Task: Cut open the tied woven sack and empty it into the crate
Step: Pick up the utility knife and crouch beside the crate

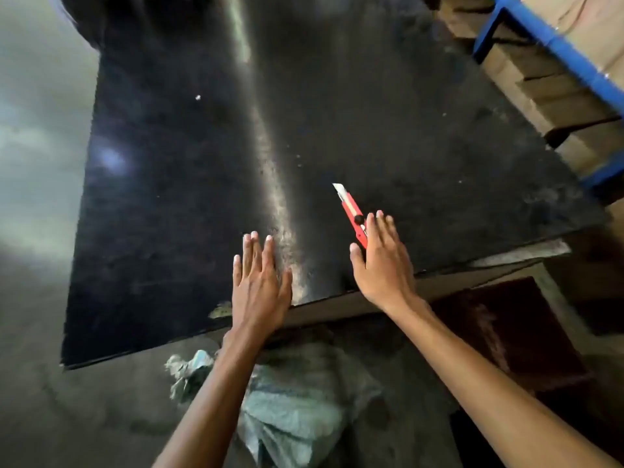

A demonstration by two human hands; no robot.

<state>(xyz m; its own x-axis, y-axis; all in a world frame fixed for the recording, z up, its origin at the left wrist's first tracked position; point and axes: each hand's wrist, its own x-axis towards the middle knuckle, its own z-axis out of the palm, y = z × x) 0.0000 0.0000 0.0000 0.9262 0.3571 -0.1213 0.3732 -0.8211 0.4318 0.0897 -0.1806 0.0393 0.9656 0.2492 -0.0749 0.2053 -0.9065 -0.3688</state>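
I log left hand [260,282] and right hand [381,261] flat, fingers straight, empty, at the broad black tabletop's [371,113] near edge, right fingertips [370,226] overlapping the red plastic utility knife's [351,211] tail, pale woven sack [297,407] nearer, on the floor.

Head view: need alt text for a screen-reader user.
Two open hands reach over the near edge of a dark, scuffed tabletop: the right hand is over the handle end of a red utility knife lying blade-out, the left hand holds nothing. A pale woven sack with a bunched neck lies on the floor below.
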